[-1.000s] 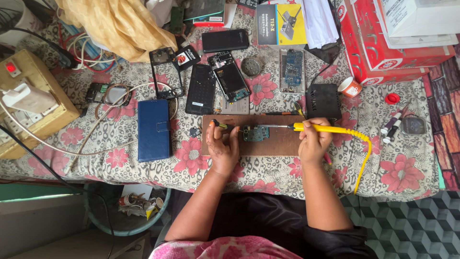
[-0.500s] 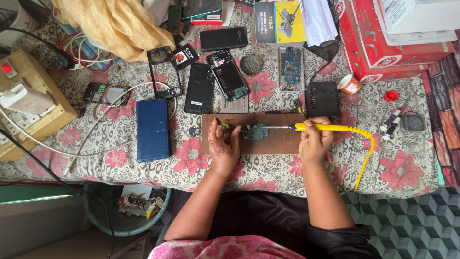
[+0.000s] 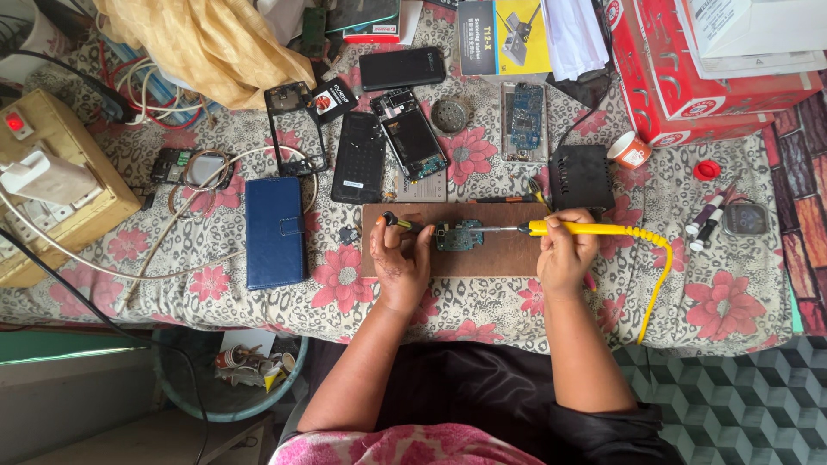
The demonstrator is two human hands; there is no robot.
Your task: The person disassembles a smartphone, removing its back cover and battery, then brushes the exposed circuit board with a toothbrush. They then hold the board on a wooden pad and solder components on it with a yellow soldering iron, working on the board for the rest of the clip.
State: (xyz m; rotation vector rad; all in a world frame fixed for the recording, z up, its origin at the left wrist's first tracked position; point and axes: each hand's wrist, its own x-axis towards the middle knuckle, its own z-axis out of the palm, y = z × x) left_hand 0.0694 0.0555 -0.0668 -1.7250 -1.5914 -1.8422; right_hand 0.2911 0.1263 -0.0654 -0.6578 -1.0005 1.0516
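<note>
On brown board (image 3: 500, 254), left hand (image 3: 401, 263) pinching circuit board (image 3: 459, 234), right hand (image 3: 564, 254) gripping yellow soldering iron (image 3: 586, 228), tip indistinct

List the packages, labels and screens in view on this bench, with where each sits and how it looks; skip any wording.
Red cardboard box: far right corner, long, white round marks.
White box: lying on the red one.
Yellow and black product card: far centre, flat rectangle.
Black square packet: far left of centre, orange emblem.
Dark phone screen panel: centre, beyond the brown board, small white label.
</note>
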